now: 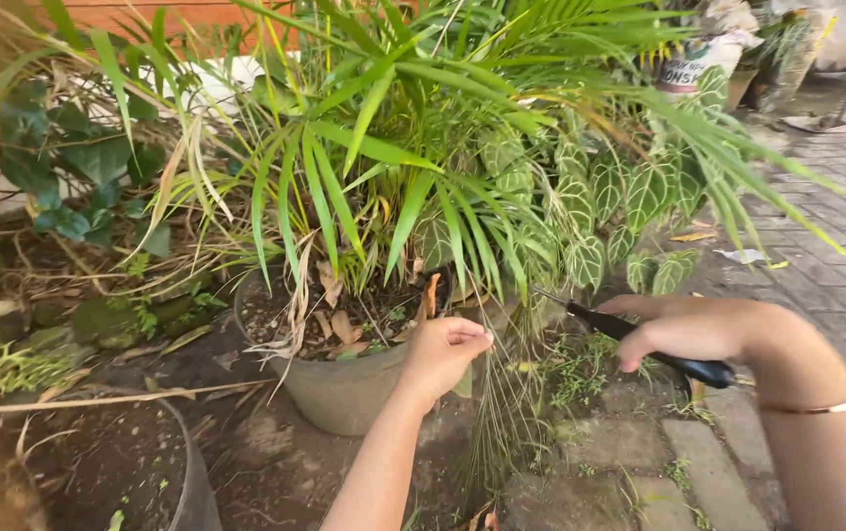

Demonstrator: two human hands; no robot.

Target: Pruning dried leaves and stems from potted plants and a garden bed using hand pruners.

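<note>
Fingers [462, 339] of L hand [443, 354] pinch a frond; R hand [684, 329] clenched on shears [639, 344].

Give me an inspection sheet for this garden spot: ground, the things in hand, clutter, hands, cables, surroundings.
Surface: bare soil on the left, mossy paving stones on the right.
Job's things: grey pot with a palm-like plant; black-handled tool, its thin tip pointing toward the plant.
Clutter: dry brown leaves in the pot; fallen leaves on the paving.
Hands: left hand closed on drooping thin fronds at the pot rim; right hand gripping the tool, gold bangle on the wrist.
Cables: nothing seen.
Surroundings: veined-leaf plant, second pot lower left, sack and shovel at the back.
</note>
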